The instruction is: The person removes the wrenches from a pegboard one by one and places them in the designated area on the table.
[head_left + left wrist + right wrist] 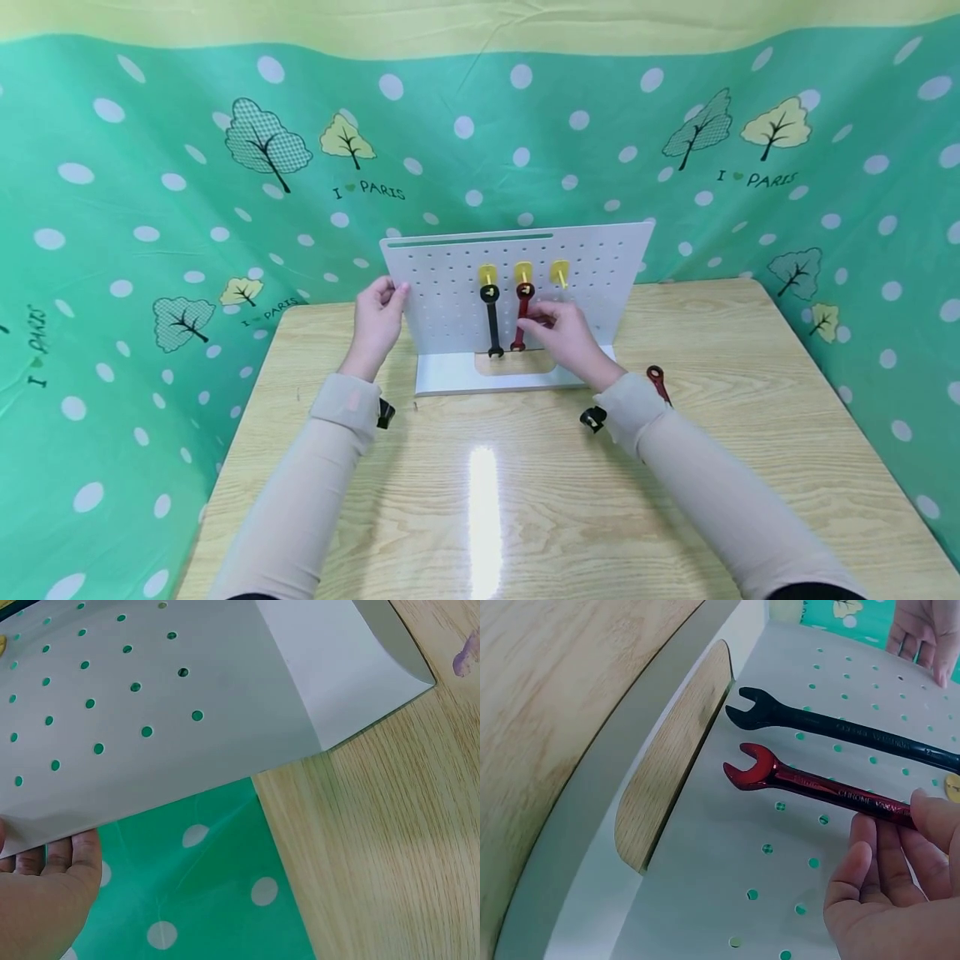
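A white pegboard (450, 312) stands upright on the table with three yellow hooks across it. From the left hook hangs a black wrench (492, 323), its open end downward. My right hand (566, 333) pinches a red wrench (817, 787) by its shaft, between thumb and fingers; the ring end of that wrench is at the middle hook (523, 271). The right hook (559, 272) bears nothing. At the board's left edge my left hand (377, 321) grips the rim, thumb in front and fingers behind, as the left wrist view shows (52, 900).
Another red wrench (657, 382) lies on the wooden table (480, 467) to the right of the board, partly hidden by my right sleeve. The board's white foot (442, 375) has a cut-out. Behind everything hangs a green dotted curtain (465, 167).
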Demonstrator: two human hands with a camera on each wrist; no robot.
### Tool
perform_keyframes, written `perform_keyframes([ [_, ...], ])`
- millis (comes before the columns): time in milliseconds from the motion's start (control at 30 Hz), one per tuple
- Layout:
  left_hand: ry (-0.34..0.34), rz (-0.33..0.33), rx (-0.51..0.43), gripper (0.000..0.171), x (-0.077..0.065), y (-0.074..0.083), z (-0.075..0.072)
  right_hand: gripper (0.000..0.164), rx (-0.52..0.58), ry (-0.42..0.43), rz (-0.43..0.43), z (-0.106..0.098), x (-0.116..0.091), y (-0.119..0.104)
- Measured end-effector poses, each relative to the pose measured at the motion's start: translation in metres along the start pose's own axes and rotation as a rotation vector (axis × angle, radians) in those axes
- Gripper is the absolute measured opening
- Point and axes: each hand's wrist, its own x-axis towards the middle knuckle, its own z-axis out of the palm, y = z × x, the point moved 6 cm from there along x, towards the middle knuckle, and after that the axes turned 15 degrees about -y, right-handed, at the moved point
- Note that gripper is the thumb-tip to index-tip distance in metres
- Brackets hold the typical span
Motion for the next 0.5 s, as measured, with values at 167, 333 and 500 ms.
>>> perform_keyframes([
  [167, 0.001, -0.002, -0.001, 0.026, 0.0002, -0.0008, 0.0002, 0.014, 0.01, -0.001, 0.008, 0.0009, 0.0004, 0.0019],
  [333, 0.003, -0.004, 0.003, 0.025, 0.0006, -0.0021, 0.0005, 0.013, 0.017, -0.005, 0.004, 0.0021, 0.0002, 0.0047],
  [500, 0.005, 0.001, 0.002, 0.026, 0.0, -0.0021, -0.0005, 0.014, 0.029, -0.011, -0.002, 0.0033, 0.0, 0.0058],
])
